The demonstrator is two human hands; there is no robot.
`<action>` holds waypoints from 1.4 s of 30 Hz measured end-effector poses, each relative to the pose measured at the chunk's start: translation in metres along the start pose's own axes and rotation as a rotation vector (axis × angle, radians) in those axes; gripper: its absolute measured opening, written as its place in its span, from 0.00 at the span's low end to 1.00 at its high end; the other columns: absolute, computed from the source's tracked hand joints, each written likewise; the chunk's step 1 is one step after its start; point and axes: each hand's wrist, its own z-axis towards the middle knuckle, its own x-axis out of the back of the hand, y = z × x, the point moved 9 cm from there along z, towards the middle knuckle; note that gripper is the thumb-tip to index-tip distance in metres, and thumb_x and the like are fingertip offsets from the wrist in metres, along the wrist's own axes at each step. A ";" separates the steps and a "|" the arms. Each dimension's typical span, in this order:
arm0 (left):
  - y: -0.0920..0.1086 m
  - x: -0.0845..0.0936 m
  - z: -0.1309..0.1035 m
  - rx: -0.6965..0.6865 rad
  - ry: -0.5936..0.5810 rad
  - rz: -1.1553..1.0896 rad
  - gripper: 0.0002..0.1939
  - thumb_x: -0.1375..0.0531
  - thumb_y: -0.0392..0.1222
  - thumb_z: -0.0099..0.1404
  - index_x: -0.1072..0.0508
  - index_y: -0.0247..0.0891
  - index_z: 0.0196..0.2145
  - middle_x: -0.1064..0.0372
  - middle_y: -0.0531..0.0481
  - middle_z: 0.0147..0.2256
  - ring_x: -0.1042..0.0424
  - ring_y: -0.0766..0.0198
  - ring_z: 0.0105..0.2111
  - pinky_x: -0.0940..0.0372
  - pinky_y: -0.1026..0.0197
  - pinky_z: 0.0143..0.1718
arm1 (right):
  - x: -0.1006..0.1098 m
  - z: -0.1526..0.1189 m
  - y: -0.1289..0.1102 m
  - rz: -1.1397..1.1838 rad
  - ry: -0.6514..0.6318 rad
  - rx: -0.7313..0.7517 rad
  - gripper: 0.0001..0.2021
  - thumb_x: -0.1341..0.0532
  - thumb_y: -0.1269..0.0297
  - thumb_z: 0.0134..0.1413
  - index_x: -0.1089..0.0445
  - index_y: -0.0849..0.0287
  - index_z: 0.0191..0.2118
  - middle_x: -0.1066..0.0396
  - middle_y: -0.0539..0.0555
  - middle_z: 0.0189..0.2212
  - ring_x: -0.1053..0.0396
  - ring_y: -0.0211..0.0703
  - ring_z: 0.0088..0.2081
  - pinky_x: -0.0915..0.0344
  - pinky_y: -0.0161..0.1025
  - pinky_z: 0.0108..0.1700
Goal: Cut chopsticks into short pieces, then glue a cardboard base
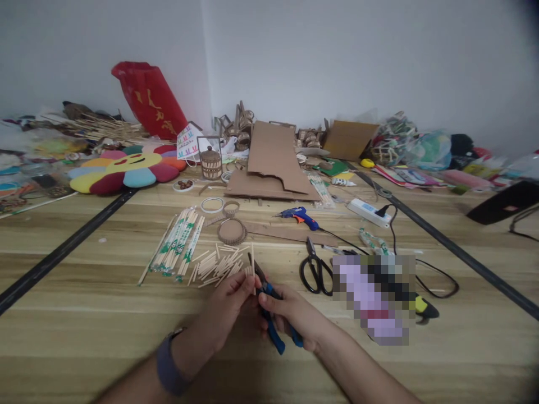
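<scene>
My left hand (240, 294) is closed on a thin wooden stick (252, 261) that stands upright between thumb and fingers. My right hand (286, 311) is wrapped round the blue handles of a pair of pliers (275, 335), whose dark jaws point up beside the stick. Short cut sticks (217, 265) lie in a loose pile just beyond my left hand. Left of them are wrapped chopsticks (177, 241) in clear and green packaging. A round cardboard piece with a ridged rim (231, 231) rests behind the pile.
Black scissors (314, 272) lie right of my hands, near a blue glue gun (300, 216) with its cord and a white power strip (369, 212). Cardboard sheets (273, 154) stand farther back. A flower cushion (130, 168) is at back left, a black speaker (503, 203) at right.
</scene>
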 end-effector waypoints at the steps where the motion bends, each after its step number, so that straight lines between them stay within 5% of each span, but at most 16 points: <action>1: -0.004 -0.004 0.000 0.029 -0.033 -0.031 0.21 0.37 0.60 0.58 0.32 0.39 0.31 0.34 0.55 0.25 0.32 0.64 0.25 0.34 0.62 0.24 | -0.002 0.000 0.003 0.031 -0.015 -0.020 0.24 0.27 0.48 0.38 0.34 0.60 0.34 0.34 0.46 0.24 0.35 0.33 0.22 0.33 0.34 0.26; 7: 0.000 -0.006 0.000 0.070 -0.013 -0.144 0.23 0.35 0.61 0.54 0.34 0.39 0.31 0.41 0.60 0.20 0.40 0.69 0.18 0.39 0.66 0.16 | -0.011 -0.005 0.002 0.159 -0.070 -0.078 0.16 0.32 0.63 0.40 0.32 0.60 0.38 0.29 0.51 0.29 0.30 0.40 0.29 0.32 0.38 0.31; 10: 0.010 -0.001 -0.001 0.041 0.023 -0.136 0.23 0.35 0.62 0.53 0.34 0.40 0.30 0.39 0.58 0.22 0.39 0.68 0.20 0.41 0.66 0.16 | -0.014 -0.009 -0.002 0.115 -0.062 -0.085 0.21 0.37 0.71 0.35 0.32 0.59 0.42 0.27 0.54 0.35 0.27 0.44 0.32 0.34 0.36 0.29; 17: 0.033 0.015 -0.005 -0.029 0.104 0.051 0.24 0.36 0.63 0.53 0.28 0.38 0.32 0.25 0.49 0.33 0.27 0.58 0.33 0.33 0.57 0.38 | -0.001 -0.026 -0.036 -0.173 0.051 0.031 0.21 0.40 0.72 0.33 0.26 0.58 0.40 0.27 0.52 0.33 0.32 0.42 0.33 0.37 0.36 0.33; 21: 0.026 0.020 -0.005 0.060 0.087 0.087 0.25 0.36 0.63 0.53 0.26 0.40 0.39 0.25 0.45 0.47 0.23 0.57 0.33 0.32 0.55 0.38 | 0.013 -0.037 -0.064 -0.423 0.149 0.136 0.18 0.39 0.71 0.37 0.25 0.58 0.40 0.27 0.51 0.34 0.33 0.45 0.38 0.38 0.40 0.41; 29: 0.014 0.022 0.000 0.094 0.050 0.024 0.23 0.34 0.61 0.53 0.27 0.38 0.33 0.21 0.47 0.39 0.23 0.54 0.39 0.31 0.53 0.44 | 0.015 -0.043 -0.074 -0.794 0.082 0.143 0.18 0.40 0.66 0.43 0.27 0.57 0.44 0.28 0.52 0.39 0.33 0.49 0.43 0.38 0.44 0.47; 33: 0.018 0.021 -0.003 0.128 0.045 0.064 0.24 0.33 0.62 0.50 0.29 0.38 0.31 0.22 0.50 0.33 0.23 0.57 0.35 0.31 0.57 0.39 | 0.019 -0.045 -0.077 -0.928 0.093 0.140 0.23 0.42 0.67 0.45 0.29 0.56 0.51 0.28 0.53 0.46 0.33 0.51 0.48 0.39 0.47 0.52; 42: 0.009 0.007 -0.006 0.198 -0.063 0.161 0.26 0.33 0.64 0.49 0.29 0.37 0.31 0.24 0.51 0.29 0.23 0.60 0.30 0.33 0.62 0.32 | 0.013 -0.041 -0.070 -1.021 0.045 0.118 0.23 0.43 0.69 0.44 0.28 0.57 0.49 0.27 0.53 0.43 0.33 0.50 0.45 0.38 0.43 0.48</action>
